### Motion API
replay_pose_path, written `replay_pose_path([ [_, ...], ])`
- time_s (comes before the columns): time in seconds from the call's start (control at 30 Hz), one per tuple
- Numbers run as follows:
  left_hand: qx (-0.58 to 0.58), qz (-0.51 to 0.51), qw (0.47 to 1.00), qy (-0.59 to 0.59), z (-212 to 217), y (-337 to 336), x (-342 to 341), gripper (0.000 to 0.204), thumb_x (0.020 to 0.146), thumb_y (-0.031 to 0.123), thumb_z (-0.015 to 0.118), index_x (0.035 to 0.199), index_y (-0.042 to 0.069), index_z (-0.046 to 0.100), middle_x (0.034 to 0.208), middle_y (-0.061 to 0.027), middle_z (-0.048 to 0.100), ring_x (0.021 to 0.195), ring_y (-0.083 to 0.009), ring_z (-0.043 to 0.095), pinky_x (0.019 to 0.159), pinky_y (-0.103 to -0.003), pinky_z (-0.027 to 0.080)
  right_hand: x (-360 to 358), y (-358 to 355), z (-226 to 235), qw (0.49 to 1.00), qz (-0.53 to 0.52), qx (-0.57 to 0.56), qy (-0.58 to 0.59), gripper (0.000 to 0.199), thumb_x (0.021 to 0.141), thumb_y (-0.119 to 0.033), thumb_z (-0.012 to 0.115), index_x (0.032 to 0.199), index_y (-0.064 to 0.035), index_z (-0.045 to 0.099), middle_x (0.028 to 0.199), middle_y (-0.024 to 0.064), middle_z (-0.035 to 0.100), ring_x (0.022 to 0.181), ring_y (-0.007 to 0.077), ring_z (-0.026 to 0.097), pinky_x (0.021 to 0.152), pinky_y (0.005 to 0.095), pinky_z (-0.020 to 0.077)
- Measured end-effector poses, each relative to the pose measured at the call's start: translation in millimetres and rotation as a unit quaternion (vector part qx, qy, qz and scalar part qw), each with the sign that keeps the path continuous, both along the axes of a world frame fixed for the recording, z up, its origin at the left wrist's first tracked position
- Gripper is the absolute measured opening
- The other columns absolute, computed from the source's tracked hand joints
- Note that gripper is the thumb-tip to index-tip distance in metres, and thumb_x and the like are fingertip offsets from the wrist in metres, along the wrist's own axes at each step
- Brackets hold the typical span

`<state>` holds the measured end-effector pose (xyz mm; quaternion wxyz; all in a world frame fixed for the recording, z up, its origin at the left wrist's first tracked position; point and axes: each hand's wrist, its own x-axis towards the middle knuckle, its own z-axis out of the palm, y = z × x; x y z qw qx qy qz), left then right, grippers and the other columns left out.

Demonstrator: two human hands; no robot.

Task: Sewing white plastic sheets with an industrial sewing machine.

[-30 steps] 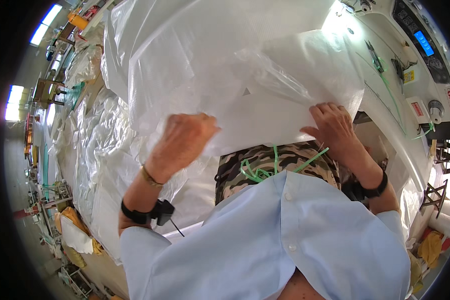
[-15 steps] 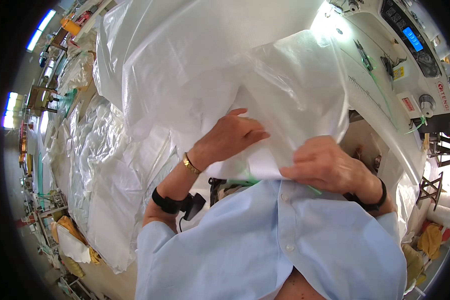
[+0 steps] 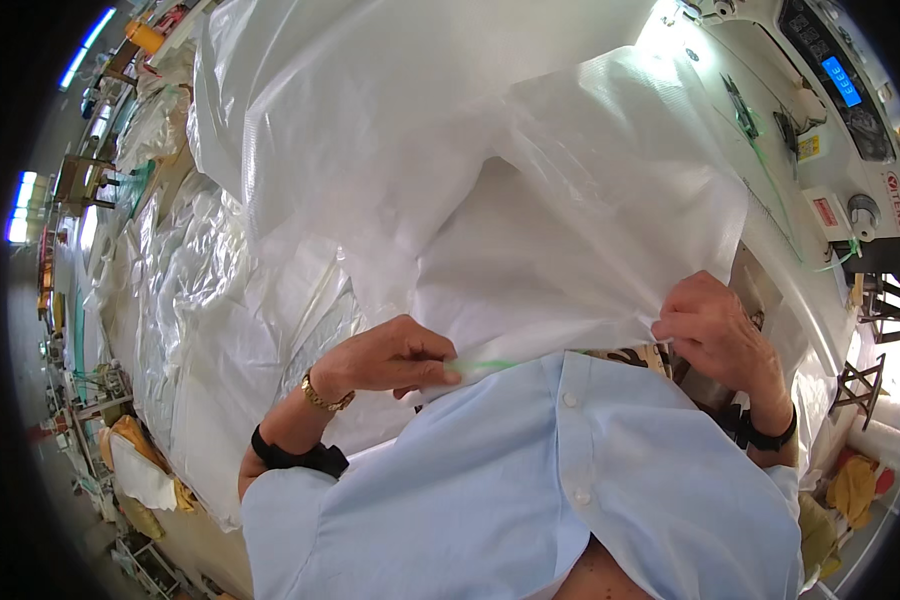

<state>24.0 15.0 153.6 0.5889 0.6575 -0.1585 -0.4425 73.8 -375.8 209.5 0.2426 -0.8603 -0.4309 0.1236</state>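
A large white translucent plastic sheet (image 3: pixel 560 230) spreads from the far side toward me, its near edge just above my shirt. My left hand (image 3: pixel 395 357) pinches the near-left part of this edge, next to a thin green strip (image 3: pixel 485 364). At the right end of the same edge, my right hand (image 3: pixel 710 325) has its fingers closed on the sheet. Between the hands the edge runs fairly taut, with creases fanning out from the right-hand grip. The fingertips of both hands are partly hidden.
A white sewing machine (image 3: pixel 820 200) with a lit blue display stands at the right. Snips (image 3: pixel 738 105) and green thread (image 3: pixel 775 200) lie on its table. Crumpled clear plastic (image 3: pixel 195 330) is heaped at the left. White rolls (image 3: pixel 882 440) sit at the far right.
My hands have moved apart: the left went left and down to the sheet's edge, the right went right. The left fingers have closed on the edge, and the sheet is spread wider.
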Motion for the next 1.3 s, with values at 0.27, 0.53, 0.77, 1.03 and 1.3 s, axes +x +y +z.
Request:
replay_pose_path([
  [0.27,0.105,0.060,0.923,-0.365,36.0,-36.5,36.0,0.019,0.082,0.009,0.074,0.097,0.000,0.066,0.087,-0.0103,0.068,0.074,-0.0236,0.066,0.066,-0.030,0.052,15.0,-50.4,-102.6,0.938,-0.010,-0.345,-0.031,0.016,0.086,-0.020,0.060,0.087,-0.0069,0.068,0.083,0.0113,0.062,0.091,0.0294,0.061,0.083,0.0412,0.0456],
  [0.53,0.076,0.105,0.757,-0.640,66.4,-109.8,91.2,0.024,0.086,0.003,0.063,0.109,0.001,0.062,0.110,-0.0142,0.064,0.094,-0.0328,0.063,0.078,-0.039,0.051,65.8,46.3,-51.9,0.952,-0.251,0.145,-0.099,0.038,0.088,-0.024,0.068,0.120,-0.0072,0.057,0.104,0.0151,0.064,0.090,0.0328,0.063,0.076,0.0434,0.0506],
  [0.77,0.247,0.104,0.663,-0.699,60.3,-109.4,184.7,0.031,0.093,0.004,0.051,0.123,0.002,0.060,0.134,-0.0179,0.056,0.119,-0.0351,0.056,0.099,-0.041,0.047,87.1,121.3,-93.7,0.998,0.013,0.048,0.045,0.019,0.089,-0.018,0.061,0.094,-0.0004,0.060,0.094,0.0166,0.064,0.090,0.0370,0.061,0.077,0.0445,0.0496],
  [1.03,0.399,0.265,0.677,-0.559,120.5,14.1,244.0,0.042,0.093,0.036,0.063,0.107,-0.003,0.067,0.110,-0.0216,0.068,0.106,-0.0387,0.062,0.089,-0.040,0.047,75.2,119.1,-32.6,0.925,0.026,0.250,0.285,0.021,0.098,-0.018,0.057,0.103,0.0010,0.065,0.088,0.0080,0.068,0.081,0.0150,0.063,0.074,0.0301,0.0520],
  [1.3,0.397,0.233,0.688,-0.560,98.8,-32.0,200.4,0.040,0.089,0.030,0.069,0.115,-0.001,0.066,0.100,-0.0151,0.069,0.086,-0.0200,0.062,0.079,-0.032,0.048,194.3,74.1,-26.4,0.875,-0.382,0.077,-0.287,0.038,0.087,-0.014,0.064,0.121,0.0004,0.057,0.128,0.0139,0.054,0.113,0.0317,0.059,0.091,0.0410,0.0524],
])
